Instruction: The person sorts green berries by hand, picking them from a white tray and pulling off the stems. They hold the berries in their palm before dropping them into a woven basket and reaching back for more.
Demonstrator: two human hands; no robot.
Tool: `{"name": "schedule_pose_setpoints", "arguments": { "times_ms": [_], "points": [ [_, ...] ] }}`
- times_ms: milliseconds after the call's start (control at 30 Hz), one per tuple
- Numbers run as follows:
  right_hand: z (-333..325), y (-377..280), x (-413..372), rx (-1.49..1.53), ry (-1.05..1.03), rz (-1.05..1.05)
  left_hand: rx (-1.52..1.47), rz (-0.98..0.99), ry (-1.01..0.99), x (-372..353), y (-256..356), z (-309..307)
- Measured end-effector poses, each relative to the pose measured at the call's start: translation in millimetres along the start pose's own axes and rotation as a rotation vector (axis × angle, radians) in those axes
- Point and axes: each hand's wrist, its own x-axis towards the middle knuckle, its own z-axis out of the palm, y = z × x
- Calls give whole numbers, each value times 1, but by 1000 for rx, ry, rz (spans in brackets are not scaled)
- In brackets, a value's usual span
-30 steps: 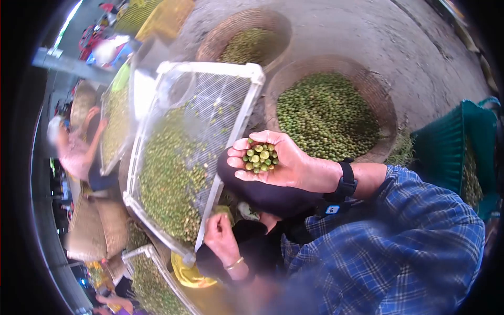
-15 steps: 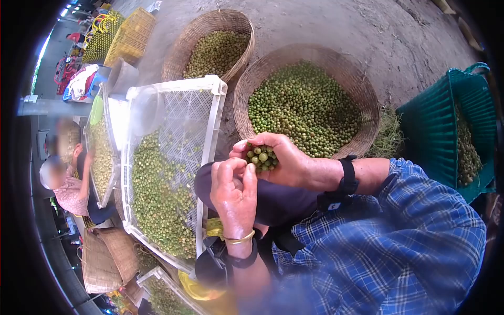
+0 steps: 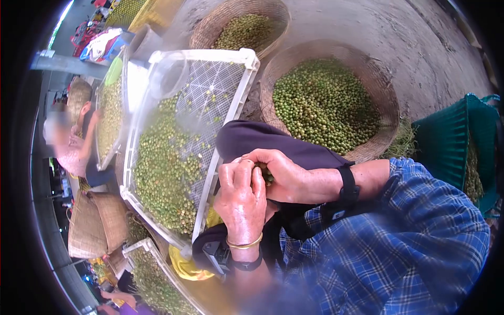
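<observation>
My right hand (image 3: 289, 176) is cupped, closed around a few small round green fruits (image 3: 269, 177), most of which the fingers hide. Against it lies my left hand (image 3: 240, 191), its fingers curled at the opening of the right palm; I cannot make out what they pinch, if anything. Both hands are over my lap, near the dark purple cloth on my knee (image 3: 273, 137). Just beyond the knee stands a round wicker basket (image 3: 388, 107) heaped with green fruits (image 3: 325, 100). Left of my hands, a white plastic mesh tray (image 3: 239, 100) carries more fruits (image 3: 163, 173).
A second wicker basket (image 3: 202, 34) of fruits stands further back. To the right is a green plastic basket (image 3: 441, 142) with stems inside. Another person (image 3: 73, 149) works by a tray at the left. Woven baskets (image 3: 86, 226) and a yellow bag (image 3: 186, 265) lie lower left.
The view has shifted, so baskets and trays sit differently in frame. My hands have come closer together, and the right hand has closed further over the fruits, which showed plainly before.
</observation>
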Motion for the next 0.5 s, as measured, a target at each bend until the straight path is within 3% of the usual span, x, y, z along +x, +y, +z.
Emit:
{"name": "schedule_pose_setpoints", "arguments": {
  "times_ms": [133, 367, 500],
  "points": [
    [14, 23, 5, -41, 105, 140, -49, -90, 34, -22, -22, -10],
    [2, 47, 21, -112, -29, 241, -416, -289, 221, -61, -68, -9],
    [2, 57, 23, -220, -43, 157, -247, -256, 239, -70, -76, -3]
  ]
}}
